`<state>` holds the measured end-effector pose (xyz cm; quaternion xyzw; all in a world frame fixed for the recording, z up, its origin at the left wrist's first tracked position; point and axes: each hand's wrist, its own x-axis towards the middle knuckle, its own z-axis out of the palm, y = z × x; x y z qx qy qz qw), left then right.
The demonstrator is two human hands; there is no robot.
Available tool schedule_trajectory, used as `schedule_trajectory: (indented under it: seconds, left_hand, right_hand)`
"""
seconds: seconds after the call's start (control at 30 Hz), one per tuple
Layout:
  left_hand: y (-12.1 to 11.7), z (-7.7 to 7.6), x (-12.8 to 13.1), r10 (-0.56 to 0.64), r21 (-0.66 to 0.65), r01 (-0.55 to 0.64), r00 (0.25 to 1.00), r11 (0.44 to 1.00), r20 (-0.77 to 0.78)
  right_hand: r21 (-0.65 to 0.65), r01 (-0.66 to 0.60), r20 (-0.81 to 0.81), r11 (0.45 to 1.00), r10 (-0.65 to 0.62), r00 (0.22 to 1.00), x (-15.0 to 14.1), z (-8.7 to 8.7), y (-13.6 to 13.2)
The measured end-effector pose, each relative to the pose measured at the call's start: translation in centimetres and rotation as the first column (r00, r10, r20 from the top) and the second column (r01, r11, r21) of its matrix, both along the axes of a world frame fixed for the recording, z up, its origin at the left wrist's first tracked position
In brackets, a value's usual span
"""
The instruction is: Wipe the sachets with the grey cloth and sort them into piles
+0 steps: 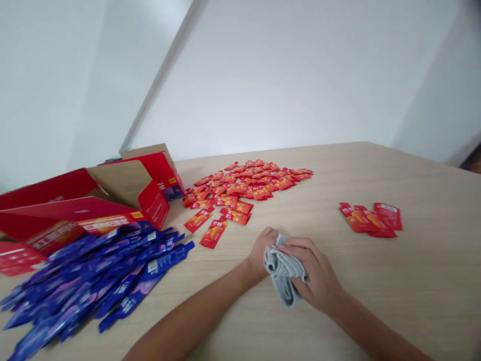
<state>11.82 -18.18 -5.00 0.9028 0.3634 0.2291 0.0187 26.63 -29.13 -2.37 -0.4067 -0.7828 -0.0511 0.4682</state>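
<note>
A crumpled grey cloth (284, 271) is bunched between my two hands, above the near middle of the table. My right hand (315, 273) grips it from the right, with fingers curled over its top and the thumb underneath. My left hand (262, 250) is closed against the cloth's left side; part of its fingers is hidden behind the folds. Beyond my hands lie two loose red sachets (214, 231) at the front of a large pile of red sachets (248, 180). To the right of my hands is a small group of red sachets (370, 219).
Long blue packets (112, 273) are heaped on the left of the table (413, 291). Behind them stand open red cardboard boxes (124, 183) with flaps up. A white wall (300, 75) rises beyond the table's far edge.
</note>
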Motion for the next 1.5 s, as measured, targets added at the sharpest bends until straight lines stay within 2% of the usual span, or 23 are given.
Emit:
schedule_trajectory:
  seconds: [0.1, 0.17, 0.23, 0.37, 0.53, 0.67, 0.77, 0.87, 1.0, 1.07, 1.17, 1.27, 1.33, 1.4, 1.5]
  left_hand:
    - [3.6, 1.4, -3.2, 0.221, 0.016, -0.221, 0.967, 0.975, -0.13]
    - [5.4, 2.2, -5.4, 0.387, 0.025, -0.388, 0.905, 0.921, -0.176]
    - [6.3, 2.7, -7.5, 0.499, 0.016, -0.509, 0.837, 0.861, -0.226]
    - [6.9, 3.1, -10.8, 0.545, -0.051, -0.601, 0.754, 0.797, -0.366]
    - [6.9, 4.0, -13.1, 0.49, -0.128, -0.598, 0.745, 0.791, -0.453]
    - [6.1, 4.5, -13.5, 0.422, -0.188, -0.553, 0.777, 0.812, -0.467]
    - [4.4, 4.3, -13.1, 0.351, -0.229, -0.497, 0.809, 0.837, -0.471]
    - [1.1, 3.7, -12.1, 0.254, -0.273, -0.405, 0.854, 0.873, -0.455]
    - [-4.5, 2.8, -9.4, 0.106, -0.294, -0.234, 0.913, 0.927, -0.395]
    - [-7.0, 2.4, -7.9, 0.033, -0.288, -0.147, 0.93, 0.946, -0.366]
    - [-9.4, 1.7, -6.6, -0.055, -0.28, -0.044, 0.939, 0.959, -0.338]
    - [-11.0, 1.1, -7.4, -0.145, -0.234, 0.071, 0.936, 0.97, -0.319]
    - [-12.0, 0.8, -9.0, -0.213, -0.127, 0.183, 0.929, 0.975, -0.301]
    - [-13.1, 0.8, -10.8, -0.263, -0.007, 0.273, 0.919, 0.962, -0.295]
    - [-14.5, 1.2, -12.8, -0.298, 0.063, 0.335, 0.898, 0.94, -0.325]
  right_hand:
    - [-0.008, -0.047, 0.028, 0.999, 0.047, 0.998, -0.3, -0.3, -0.4]
    - [-0.018, -0.058, 0.051, 0.998, 0.058, 0.997, -0.3, -0.5, -0.5]
    - [-0.042, -0.05, 0.066, 0.998, 0.053, 0.996, -0.3, -0.7, -0.4]
    - [-0.104, -0.041, 0.061, 0.994, 0.048, 0.997, 0.0, -1.1, 0.0]
    - [-0.145, -0.045, 0.057, 0.988, 0.053, 0.997, -0.3, -1.0, 0.2]
    - [-0.174, -0.029, 0.07, 0.984, 0.042, 0.997, -0.1, -1.2, 0.5]
    - [-0.198, -0.001, 0.048, 0.98, 0.011, 0.999, 0.8, -1.6, 1.2]
    - [-0.233, 0.068, 0.012, 0.97, -0.067, 0.998, 2.0, -2.1, 2.2]
    - [-0.252, 0.15, -0.033, 0.956, -0.163, 0.986, 3.1, -2.3, 3.1]
    - [-0.253, 0.163, -0.039, 0.954, -0.178, 0.983, 3.2, -2.4, 3.4]
    - [-0.261, 0.162, -0.027, 0.952, -0.175, 0.984, 3.1, -2.4, 3.5]
    - [-0.275, 0.157, -0.02, 0.948, -0.169, 0.985, 3.1, -2.3, 3.6]
    - [-0.29, 0.161, -0.016, 0.943, -0.173, 0.985, 3.2, -2.1, 3.6]
    - [-0.309, 0.171, -0.005, 0.936, -0.181, 0.983, 3.3, -2.0, 3.7]
    - [-0.344, 0.192, 0.027, 0.919, -0.195, 0.981, 3.5, -1.9, 3.9]
